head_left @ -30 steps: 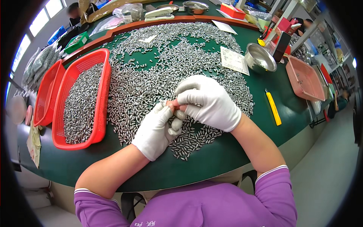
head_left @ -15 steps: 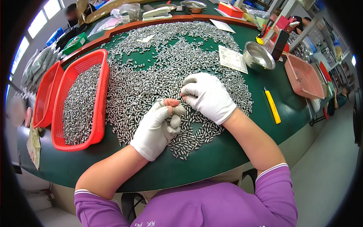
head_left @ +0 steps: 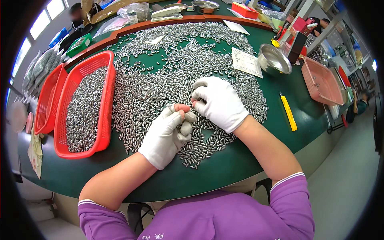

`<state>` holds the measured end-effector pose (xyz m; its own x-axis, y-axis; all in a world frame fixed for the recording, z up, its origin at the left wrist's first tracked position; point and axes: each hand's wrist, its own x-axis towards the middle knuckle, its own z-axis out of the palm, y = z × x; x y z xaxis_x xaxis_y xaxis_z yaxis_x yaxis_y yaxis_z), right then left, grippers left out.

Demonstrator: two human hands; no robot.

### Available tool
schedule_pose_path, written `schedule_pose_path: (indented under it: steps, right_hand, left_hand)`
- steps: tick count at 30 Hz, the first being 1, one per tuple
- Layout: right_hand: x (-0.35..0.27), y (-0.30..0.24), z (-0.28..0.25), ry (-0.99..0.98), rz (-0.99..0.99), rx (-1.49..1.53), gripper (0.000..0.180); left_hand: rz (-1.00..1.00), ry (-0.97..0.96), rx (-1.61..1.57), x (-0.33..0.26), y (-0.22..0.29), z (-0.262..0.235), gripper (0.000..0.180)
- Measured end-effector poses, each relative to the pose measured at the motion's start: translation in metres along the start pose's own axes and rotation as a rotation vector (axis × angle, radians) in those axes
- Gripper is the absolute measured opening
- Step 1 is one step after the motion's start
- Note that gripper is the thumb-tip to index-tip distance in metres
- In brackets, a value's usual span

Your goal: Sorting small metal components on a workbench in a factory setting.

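Small silvery cylindrical metal parts (head_left: 148, 90) lie in a wide spread over the green table, under and around both hands. My left hand (head_left: 170, 130), in a white glove with bare thumb and index tips, is closed with its fingers curled; whatever it grips is too small to make out. Just to its right, my right hand (head_left: 218, 102) wears a similar glove. Its fingers are bent into a pinch close to the left fingertips, and anything between them is hidden. A red perforated basket (head_left: 107, 108) full of the same metal parts stands left of the spread.
Another red basket (head_left: 50, 100) stands at the far left. To the right are a yellow utility knife (head_left: 288, 112), a steel bowl (head_left: 274, 59), a written paper sheet (head_left: 246, 63) and a pink basket (head_left: 322, 82). A white stapler (head_left: 166, 13) sits behind the wooden table edging (head_left: 160, 26).
Both hands stay at nearly the same place. The left thumb has shifted slightly toward the index fingertip, and the right hand has turned a little.
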<state>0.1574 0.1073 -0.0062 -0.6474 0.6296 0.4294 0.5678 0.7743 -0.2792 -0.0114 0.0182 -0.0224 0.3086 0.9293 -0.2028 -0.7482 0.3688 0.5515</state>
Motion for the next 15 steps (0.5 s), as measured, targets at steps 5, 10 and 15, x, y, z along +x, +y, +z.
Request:
schedule_pose_path:
  steps: [5, 10, 15]
  right_hand:
    - [-0.0015, 0.0015, 0.0053, 0.044, 0.017, -0.034, 0.010]
    - [-0.0012, 0.0017, -0.0031, 0.041, 0.000, -0.012, 0.009]
    - [0.0022, -0.0016, 0.0029, 0.059, -0.071, 0.077, 0.012]
  left_hand:
    - [-0.002, -0.013, 0.003, 0.0005, -0.0002, -0.0001, 0.016]
    - [0.000, 0.004, 0.009, -0.0002, 0.0002, 0.0011, 0.017]
    - [0.018, 0.029, -0.013, -0.0001, -0.0004, 0.0011, 0.017]
